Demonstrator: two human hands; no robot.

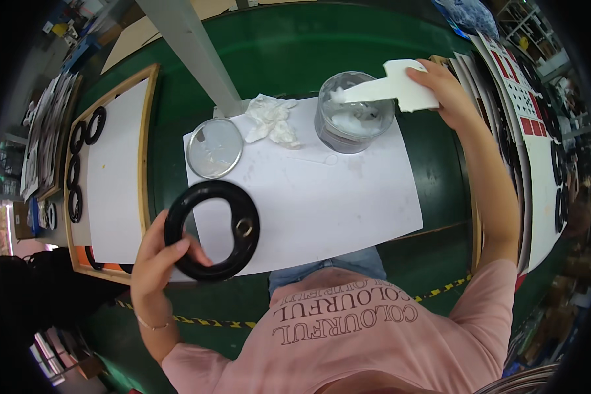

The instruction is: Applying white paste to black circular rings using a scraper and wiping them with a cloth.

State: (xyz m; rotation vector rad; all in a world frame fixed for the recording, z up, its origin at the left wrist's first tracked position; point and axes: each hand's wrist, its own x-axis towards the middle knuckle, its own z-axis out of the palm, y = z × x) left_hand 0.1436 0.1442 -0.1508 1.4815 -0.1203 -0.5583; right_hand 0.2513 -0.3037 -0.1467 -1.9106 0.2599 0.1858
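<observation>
The left hand [156,261] grips a glossy black ring [246,244] with a thick, rounded body, thumb over the near-left part of its rim and fingertips showing through the opening. The ring is tilted up toward the camera, in front of the near-left corner of a large white paper sheet [315,210] spread on the dark green worktop [437,164]. A small round hole edged in shiny metal sits in the ring's widened right side.

The right hand [448,95] is closed on the broad, notched end of a flat white spatula-like piece [400,88], beyond the sheet's far-right corner. The piece's narrow end points left, within the mouth of a clear cylindrical tub [341,139] and carrying a white blob; whether it touches the soft white paste [356,123] inside cannot be told. The tub stands upright near that same corner.

At the sheet's far-left corner lies a round, grey-rimmed translucent lid [213,152]. Crumpled white tissue [269,118] rests just beside it along the far edge, near the foot of a grey metal post [197,52]. Beyond the sheet's left edge, a wooden-framed tray [150,118] holds more black rings [103,123] along its left side.
</observation>
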